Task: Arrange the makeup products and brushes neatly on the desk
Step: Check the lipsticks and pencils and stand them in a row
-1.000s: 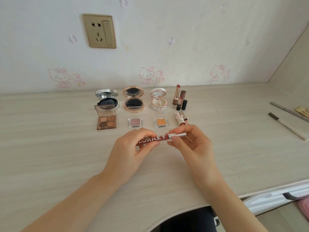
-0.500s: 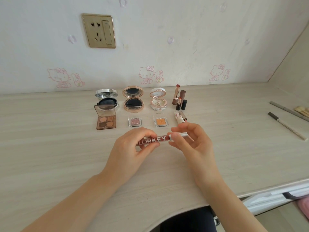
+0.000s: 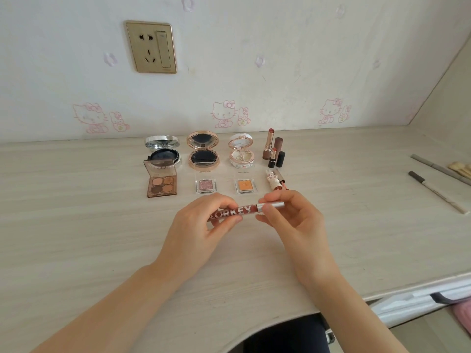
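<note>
Little has shifted over the last second: the lip gloss tube stays level just above the desk, in front of the laid-out rows, with both hands on it as before. It is held lengthwise with the lettering up, probably so the cap can be tightened or the label checked before it gets a place. On the left hand, the thumb and fingertips close on the red barrel from below and above. On the right hand, thumb and forefinger pinch the silver cap, the other fingers loosely curled beneath. Beyond, three open compacts form a back row with upright lipsticks at its right end; an eyeshadow palette, two single pans and a small lip product lie in front. Well apart on the right, two pencils and a brush look unsorted
</note>
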A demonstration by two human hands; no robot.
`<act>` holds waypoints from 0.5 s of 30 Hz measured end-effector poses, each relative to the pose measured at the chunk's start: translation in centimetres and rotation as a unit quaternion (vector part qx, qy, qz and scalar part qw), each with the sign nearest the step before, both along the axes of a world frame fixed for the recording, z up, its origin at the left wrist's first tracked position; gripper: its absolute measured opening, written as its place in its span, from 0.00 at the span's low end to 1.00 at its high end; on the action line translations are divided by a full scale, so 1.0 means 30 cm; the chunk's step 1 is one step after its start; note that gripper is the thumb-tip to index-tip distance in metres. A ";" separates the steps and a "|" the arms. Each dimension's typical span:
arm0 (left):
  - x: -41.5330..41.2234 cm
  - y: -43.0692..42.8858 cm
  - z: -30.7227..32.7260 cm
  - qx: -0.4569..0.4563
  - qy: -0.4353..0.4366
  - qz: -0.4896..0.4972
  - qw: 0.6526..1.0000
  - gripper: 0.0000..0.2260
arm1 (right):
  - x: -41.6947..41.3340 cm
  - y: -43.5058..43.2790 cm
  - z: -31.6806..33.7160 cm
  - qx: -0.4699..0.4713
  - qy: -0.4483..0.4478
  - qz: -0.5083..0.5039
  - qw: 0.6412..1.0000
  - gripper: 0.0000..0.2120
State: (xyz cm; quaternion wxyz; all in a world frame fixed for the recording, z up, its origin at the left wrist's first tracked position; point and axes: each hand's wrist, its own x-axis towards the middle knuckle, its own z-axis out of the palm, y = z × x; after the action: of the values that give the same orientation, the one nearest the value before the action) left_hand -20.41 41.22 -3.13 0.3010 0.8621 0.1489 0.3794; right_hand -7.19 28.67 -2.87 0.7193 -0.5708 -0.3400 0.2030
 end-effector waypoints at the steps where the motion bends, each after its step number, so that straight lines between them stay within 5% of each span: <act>1: 0.000 0.001 0.001 -0.004 0.001 0.002 1.000 0.06 | 0.000 -0.001 0.002 0.003 -0.007 0.007 1.000 0.10; 15: -0.002 -0.005 0.012 -0.028 0.011 -0.004 1.000 0.07 | 0.004 0.000 0.009 0.051 0.043 -0.011 0.998 0.12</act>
State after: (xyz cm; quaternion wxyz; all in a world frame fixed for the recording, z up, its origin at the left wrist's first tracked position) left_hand -20.48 41.06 -2.78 0.3251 0.8579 0.1591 0.3647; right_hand -7.07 28.67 -2.61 0.7638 -0.5278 -0.3120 0.2016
